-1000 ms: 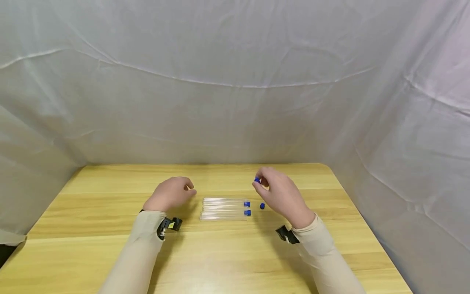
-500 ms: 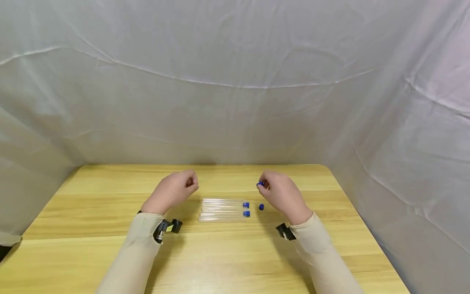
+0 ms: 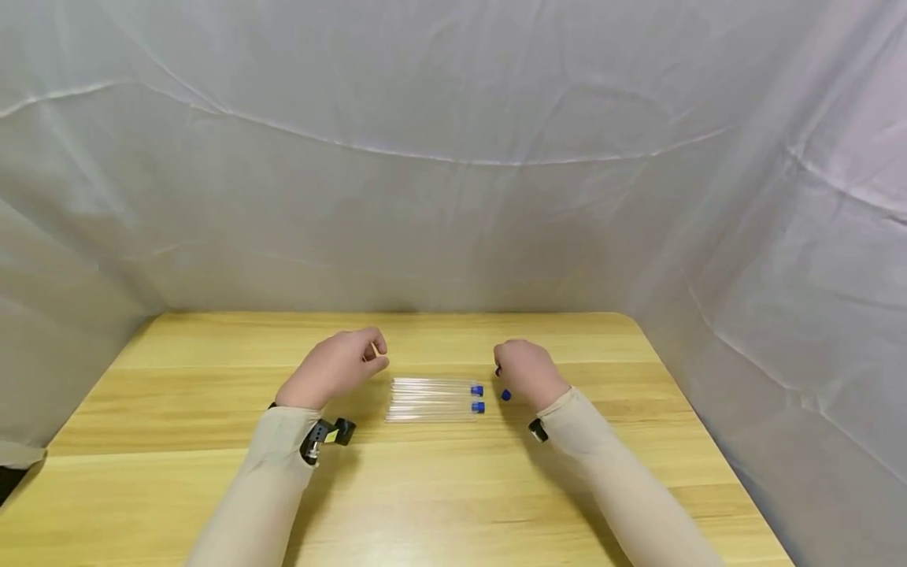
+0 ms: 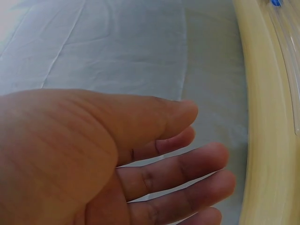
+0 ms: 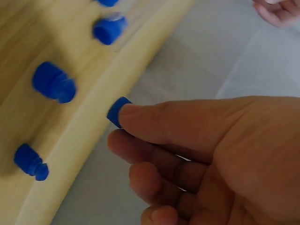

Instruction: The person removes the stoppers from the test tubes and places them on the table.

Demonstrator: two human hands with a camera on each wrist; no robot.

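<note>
A small blue cap (image 5: 118, 111) is pinched between the thumb and fingers of the right hand (image 3: 527, 372), which hangs just over the wooden table (image 3: 177, 488) to the right of a row of clear plastic test tubes (image 3: 428, 398). In the head view the cap is almost hidden behind the curled fingers; the right wrist view shows it plainly at the thumb tip. The tubes lie flat, side by side, lengthwise across the table between the two hands, and two of them carry blue caps (image 3: 477, 390) at their right ends. A loose blue cap (image 3: 505, 395) lies on the wood just beside those capped ends, near the right hand; the right wrist view shows further loose blue stoppers (image 5: 53, 83) on the table. The left hand (image 3: 333, 367) hovers at the left end of the tubes, fingers loosely bent and holding nothing. Wrinkled white fabric (image 3: 453, 157) closes in the table on three sides.
</note>
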